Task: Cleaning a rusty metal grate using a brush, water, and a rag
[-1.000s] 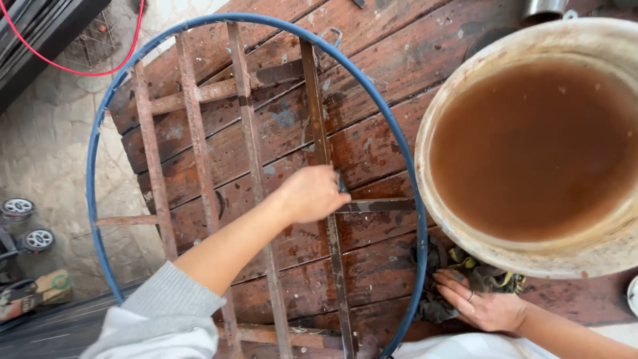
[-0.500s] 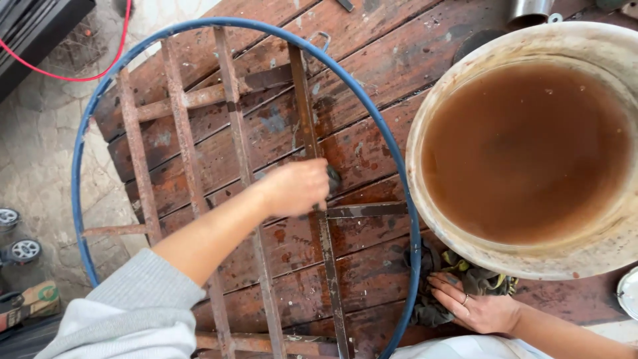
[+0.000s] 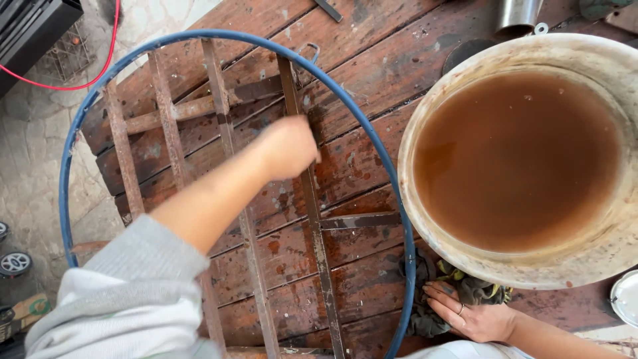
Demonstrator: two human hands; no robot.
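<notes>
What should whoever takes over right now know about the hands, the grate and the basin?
Left hand: closed, on a rusty bar of the grate; what it holds is hidden.
Right hand: flat on a dark rag below the basin.
The grate, round with a blue rim, lies on the wooden table. The basin is full of brown water.
Done: cannot tell. Left: the bars all show rust.

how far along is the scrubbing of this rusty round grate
Done: hard to tell; the grate shows rust on all its bars, and the basin water is already brown. In hand: the left hand presses on a bar; the right hand rests on a dark rag. Left: seemingly most bars.
</notes>
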